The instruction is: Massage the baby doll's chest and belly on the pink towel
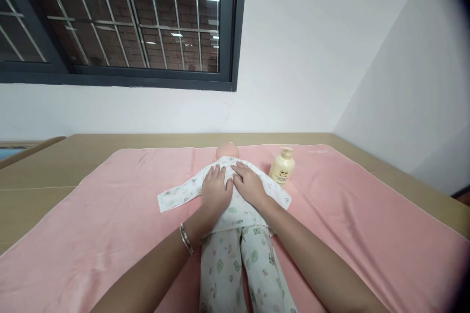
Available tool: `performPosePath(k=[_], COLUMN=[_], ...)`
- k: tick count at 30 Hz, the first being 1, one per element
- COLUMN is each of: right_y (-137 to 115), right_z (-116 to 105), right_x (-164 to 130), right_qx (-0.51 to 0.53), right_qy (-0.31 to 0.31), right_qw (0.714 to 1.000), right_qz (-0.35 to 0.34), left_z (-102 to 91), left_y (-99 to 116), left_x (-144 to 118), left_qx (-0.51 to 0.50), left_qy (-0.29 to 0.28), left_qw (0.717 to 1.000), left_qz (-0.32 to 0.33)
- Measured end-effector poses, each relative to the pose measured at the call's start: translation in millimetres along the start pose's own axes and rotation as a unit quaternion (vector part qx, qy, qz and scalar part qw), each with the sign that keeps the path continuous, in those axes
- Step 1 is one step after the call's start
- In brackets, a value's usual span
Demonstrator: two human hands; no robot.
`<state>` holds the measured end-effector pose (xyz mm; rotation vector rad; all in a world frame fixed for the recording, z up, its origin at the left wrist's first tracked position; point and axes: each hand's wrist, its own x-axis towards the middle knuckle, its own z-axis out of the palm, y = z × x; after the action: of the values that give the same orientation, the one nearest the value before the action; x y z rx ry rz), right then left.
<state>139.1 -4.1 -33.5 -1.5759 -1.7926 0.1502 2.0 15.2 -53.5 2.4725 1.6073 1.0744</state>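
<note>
A baby doll [227,150] lies on the pink blanket, its bald head away from me. It wears a white patterned top [235,212] with the sleeves spread out, and matching trousers [222,269] whose legs run toward me. My left hand [216,190] rests flat on the upper part of the top, left of its middle, fingers stretched out. Beside it my right hand [249,183] lies flat on the right side, fingers also extended. The two thumbs are close together near the middle. Neither hand grips anything. The doll's face and hands are not visible.
A pale yellow pump bottle [282,167] stands just right of the doll's right-hand sleeve. The pink blanket [121,215] covers much of a wooden table [44,171]. Behind it are a white wall [293,58] and a dark-framed barred window [147,78].
</note>
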Motion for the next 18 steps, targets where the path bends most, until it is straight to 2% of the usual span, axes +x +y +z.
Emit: performPosePath(k=[3,6,12,18], right_y=[2.4,4.3,0.1,-18.0], right_z=[0.1,3.1,7.7,1.4], right_x=[3.0,3.6,-1.3,-11.1], right_qx=[0.024,0.022,-0.064,-0.16], right_qy=[0.002,0.004,-0.008,0.001], right_qw=[1.0,1.0,0.998,0.987], right_qz=[0.012,0.009,-0.026,-0.034], left_z=[2.8,5.1,4.2,-0.7], left_y=[-1.9,-4.5,-5.3,-11.6], left_x=[-1.1,-0.8,1.3,12.3], left_qx=[0.008,-0.006,-0.062,-0.122], left_qy=[0.025,0.033,0.013,-0.029], left_qw=[0.999,0.999,0.998,0.991], left_qz=[0.036,0.042,-0.006,-0.047])
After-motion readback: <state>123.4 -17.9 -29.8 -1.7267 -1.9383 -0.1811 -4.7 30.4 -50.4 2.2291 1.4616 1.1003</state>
